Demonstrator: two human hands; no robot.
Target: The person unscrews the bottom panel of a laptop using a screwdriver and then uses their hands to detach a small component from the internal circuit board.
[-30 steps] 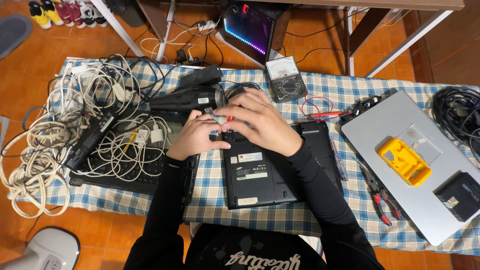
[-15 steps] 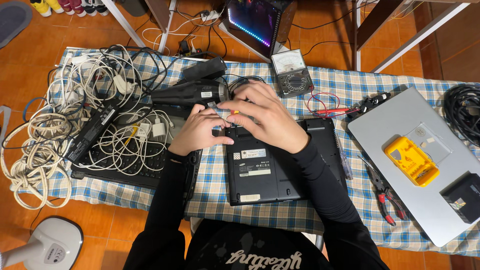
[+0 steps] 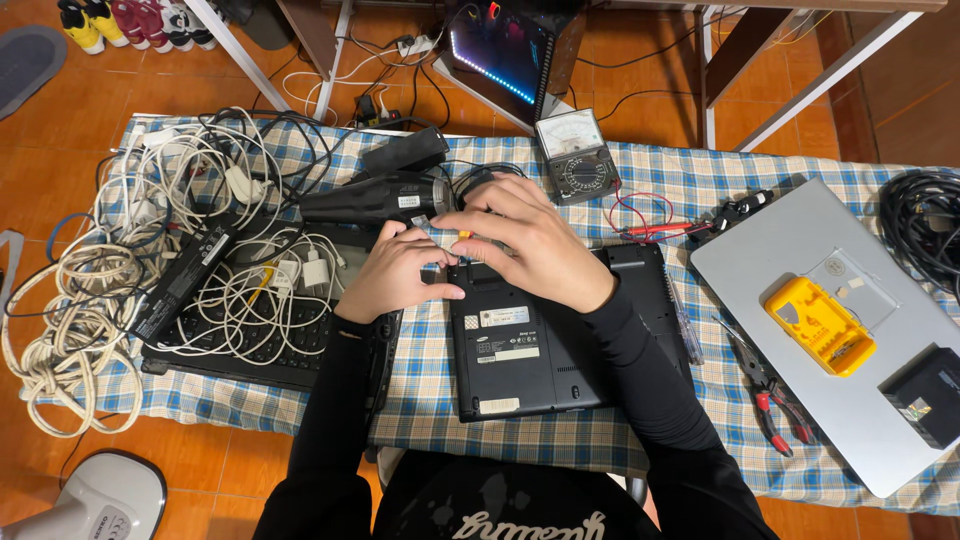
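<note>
now both hands, left hand (image 3: 395, 275) and right hand (image 3: 525, 240), stay on the upturned black laptop (image 3: 540, 345), fingers still pinching a small orange part (image 3: 464, 235).

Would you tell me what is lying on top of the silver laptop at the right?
On the silver laptop lie a yellow case, a clear flat piece and a black block; what they cover is hidden.

1. A silver laptop (image 3: 800, 300) lies closed on the checked tablecloth (image 3: 420, 400); everything below is placed from it.
2. A yellow bit case (image 3: 820, 325) rests on its lid.
3. A small black box (image 3: 925, 395) sits on its near right corner.
4. Red-handled pliers (image 3: 772, 395) lie just beside its left edge.
5. An analog multimeter (image 3: 575, 157) stands well to its left, farther back.
6. A heap of white cables (image 3: 150, 260) lies far to its left.
</note>
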